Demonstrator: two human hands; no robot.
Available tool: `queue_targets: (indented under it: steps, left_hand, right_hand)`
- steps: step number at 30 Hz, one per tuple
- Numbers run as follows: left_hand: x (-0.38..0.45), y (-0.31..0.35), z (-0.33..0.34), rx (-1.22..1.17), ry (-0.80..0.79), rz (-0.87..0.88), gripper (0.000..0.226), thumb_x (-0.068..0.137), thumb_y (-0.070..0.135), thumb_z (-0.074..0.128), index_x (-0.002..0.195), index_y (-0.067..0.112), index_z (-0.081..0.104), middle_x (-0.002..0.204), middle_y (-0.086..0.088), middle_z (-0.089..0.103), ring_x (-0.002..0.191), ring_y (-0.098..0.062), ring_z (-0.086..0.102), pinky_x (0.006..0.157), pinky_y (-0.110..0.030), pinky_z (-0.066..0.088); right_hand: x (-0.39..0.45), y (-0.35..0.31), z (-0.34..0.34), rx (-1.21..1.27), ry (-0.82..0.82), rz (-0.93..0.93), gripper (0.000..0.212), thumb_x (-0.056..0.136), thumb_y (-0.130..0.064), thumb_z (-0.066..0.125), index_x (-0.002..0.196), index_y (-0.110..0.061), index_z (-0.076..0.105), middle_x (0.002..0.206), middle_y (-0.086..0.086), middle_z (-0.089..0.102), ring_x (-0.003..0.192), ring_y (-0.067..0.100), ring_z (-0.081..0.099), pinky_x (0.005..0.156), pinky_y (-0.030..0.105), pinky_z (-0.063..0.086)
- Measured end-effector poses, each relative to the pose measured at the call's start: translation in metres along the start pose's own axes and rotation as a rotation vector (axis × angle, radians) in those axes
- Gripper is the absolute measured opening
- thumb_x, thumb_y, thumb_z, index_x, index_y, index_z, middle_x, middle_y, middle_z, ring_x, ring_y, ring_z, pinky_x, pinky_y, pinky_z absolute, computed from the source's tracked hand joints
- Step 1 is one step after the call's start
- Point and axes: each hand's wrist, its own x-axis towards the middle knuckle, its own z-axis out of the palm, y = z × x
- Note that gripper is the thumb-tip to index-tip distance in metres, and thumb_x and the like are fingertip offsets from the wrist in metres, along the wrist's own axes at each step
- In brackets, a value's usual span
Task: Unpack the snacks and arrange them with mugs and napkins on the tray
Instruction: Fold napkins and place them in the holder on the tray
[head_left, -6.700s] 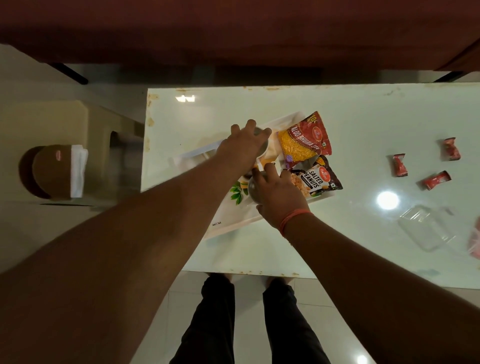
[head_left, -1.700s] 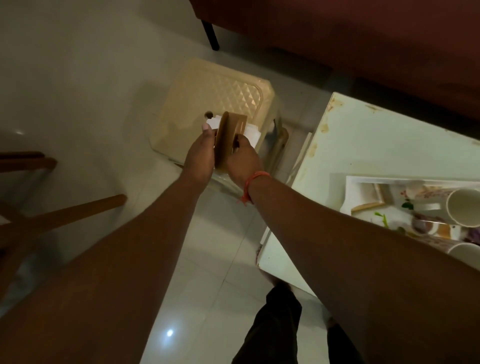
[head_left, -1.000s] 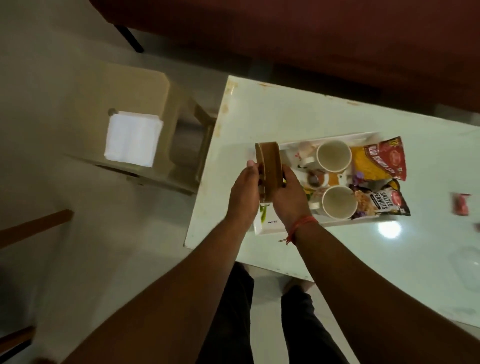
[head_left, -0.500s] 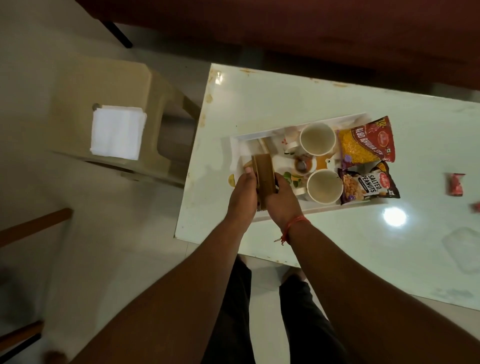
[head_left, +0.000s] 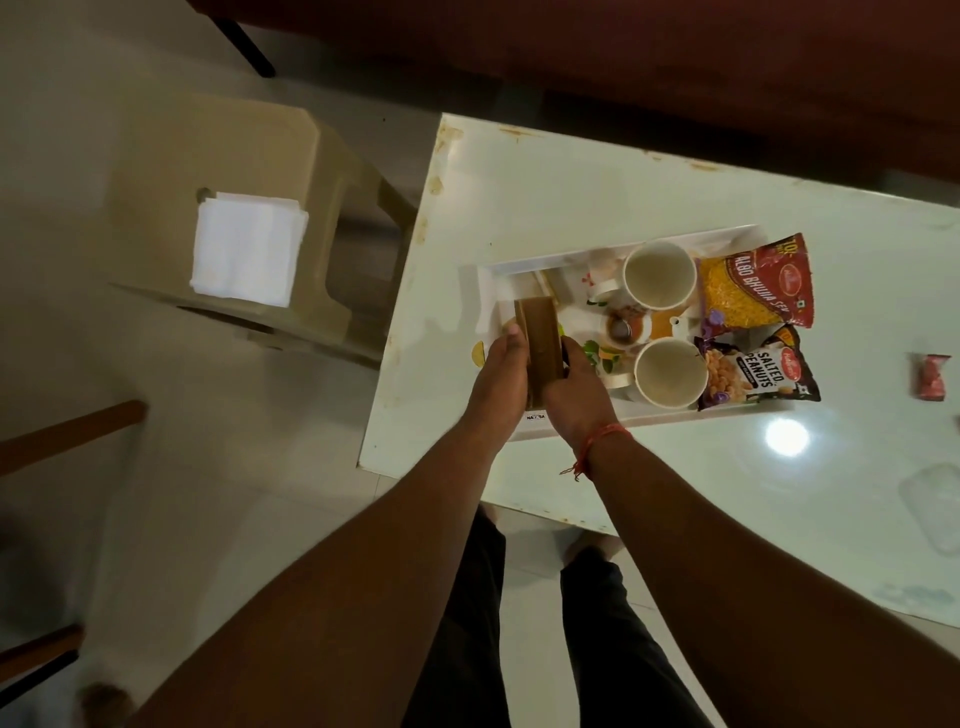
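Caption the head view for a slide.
Both hands set a wooden napkin holder on the tray beside two mugs; napkins wait on the stool.

Home living room, tiled floor (head_left: 130, 156), plastic stool (head_left: 249, 171), white coffee table (head_left: 571, 197), maroon sofa (head_left: 675, 57) behind

Brown wooden napkin holder (head_left: 540, 348) over a white tray (head_left: 519, 270) printed with green leaves and orange. 2 cream mugs (head_left: 658, 274). Red-and-yellow snack packet (head_left: 753, 288), black-and-purple peanut packet (head_left: 758, 374). White napkin stack (head_left: 247, 254) on a beige plastic stool (head_left: 249, 150). Pale glossy desk (head_left: 571, 197).
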Motion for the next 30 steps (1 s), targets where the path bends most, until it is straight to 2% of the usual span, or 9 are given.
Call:
queue_targets:
  steps: [4,8,10,12,15,18,21,28,30]
  left_hand:
    - [-0.006,0.006,-0.013,0.15,0.155,0.174,0.046,0.104,0.05,0.021,0.126,0.021,0.05,0.114,0.001,0.058,0.104,-0.015,0.056,0.09,-0.029,0.045]
    - [-0.001,0.01,-0.049,0.218,0.322,0.295,0.028,0.104,0.045,0.029,0.105,0.027,0.05,0.103,0.001,0.064,0.096,-0.016,0.064,0.086,-0.03,0.052]
    - [0.002,0.016,-0.077,0.258,0.401,0.345,0.026,0.104,0.045,0.032,0.1,0.027,0.051,0.098,0.004,0.063,0.092,-0.014,0.063,0.084,-0.03,0.052]
    - [0.007,0.026,-0.109,0.321,0.456,0.383,0.025,0.104,0.042,0.035,0.096,0.025,0.051,0.091,0.005,0.06,0.085,-0.011,0.06,0.077,-0.025,0.05]
    - [0.023,0.043,-0.172,0.421,0.546,0.389,0.021,0.103,0.031,0.044,0.102,0.014,0.058,0.093,0.001,0.058,0.088,-0.016,0.059,0.072,-0.02,0.041]
    - [0.045,0.055,-0.24,0.517,0.677,0.407,0.025,0.097,0.018,0.055,0.114,0.002,0.061,0.112,-0.014,0.06,0.106,-0.028,0.058,0.084,-0.021,0.038]
    - [0.069,0.061,-0.303,0.63,0.753,0.323,0.039,0.093,0.019,0.058,0.127,0.0,0.054,0.129,-0.022,0.052,0.12,-0.037,0.051,0.102,-0.034,0.038]
    - [0.103,0.072,-0.368,0.762,0.71,0.083,0.057,0.093,0.041,0.058,0.135,0.004,0.044,0.139,-0.02,0.043,0.126,-0.04,0.047,0.105,-0.044,0.038]
    - [0.111,0.073,-0.372,0.768,0.692,0.062,0.06,0.092,0.044,0.059,0.134,0.004,0.044,0.138,-0.02,0.043,0.124,-0.039,0.049,0.104,-0.044,0.039]
  right_hand:
    - [-0.007,-0.007,0.007,-0.095,0.064,-0.055,0.049,0.087,0.003,0.049,0.131,-0.02,0.047,0.107,-0.005,0.056,0.102,0.018,0.057,0.087,0.031,0.048]
    - [-0.013,-0.012,0.027,-0.343,0.27,-0.278,0.048,0.088,-0.005,0.05,0.136,-0.012,0.045,0.135,0.011,0.051,0.128,0.031,0.049,0.107,0.049,0.044]
    - [-0.016,-0.025,0.043,-0.562,0.35,-0.453,0.052,0.087,-0.004,0.045,0.138,-0.005,0.044,0.146,0.016,0.044,0.142,0.03,0.034,0.119,0.041,0.028]
    - [-0.016,-0.046,0.064,-0.583,0.312,-0.516,0.052,0.086,-0.007,0.047,0.139,-0.005,0.045,0.149,0.014,0.042,0.144,0.027,0.031,0.121,0.025,0.016]
    - [-0.003,-0.077,0.107,-0.435,0.113,-0.46,0.048,0.093,-0.012,0.055,0.14,-0.008,0.045,0.146,0.008,0.046,0.133,0.023,0.044,0.108,0.016,0.022]
    - [0.022,-0.103,0.155,-0.49,-0.073,-0.476,0.041,0.094,-0.015,0.056,0.133,-0.003,0.048,0.136,0.016,0.049,0.118,0.031,0.053,0.101,0.031,0.038]
    - [0.066,-0.118,0.212,-0.515,-0.189,-0.426,0.039,0.09,-0.024,0.057,0.122,-0.002,0.054,0.121,0.018,0.057,0.107,0.032,0.059,0.094,0.043,0.05]
    - [0.13,-0.129,0.304,-0.183,-0.189,-0.021,0.068,0.081,-0.05,0.065,0.133,-0.009,0.05,0.128,0.012,0.061,0.109,0.033,0.063,0.092,0.047,0.055]
    - [0.138,-0.131,0.318,-0.19,-0.168,0.029,0.066,0.082,-0.05,0.067,0.13,-0.008,0.052,0.123,0.01,0.063,0.103,0.033,0.066,0.089,0.047,0.057]
